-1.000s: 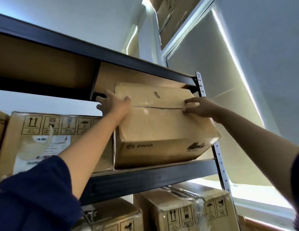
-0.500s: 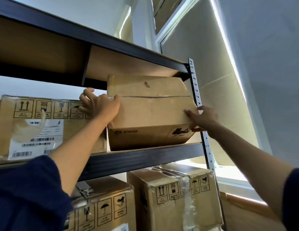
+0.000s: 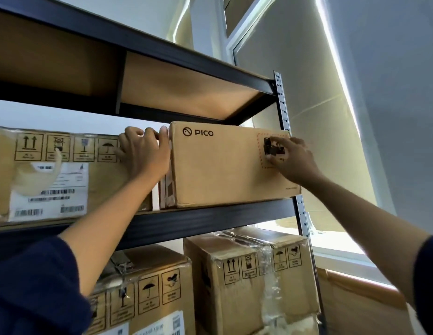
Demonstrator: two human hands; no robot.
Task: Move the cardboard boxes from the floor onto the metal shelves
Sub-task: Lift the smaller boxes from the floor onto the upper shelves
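PICO box [image 3: 220, 165] on shelf [image 3: 210, 217], both hands [image 3: 144, 153] [image 3: 291, 160] touching

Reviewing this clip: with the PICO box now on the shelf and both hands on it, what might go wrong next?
1. The PICO box reaches the shelf's front beam and right upright; it might catch or sit proud.
2. The left hand sits wedged beside the labelled box; sliding leftward may pinch its fingers.
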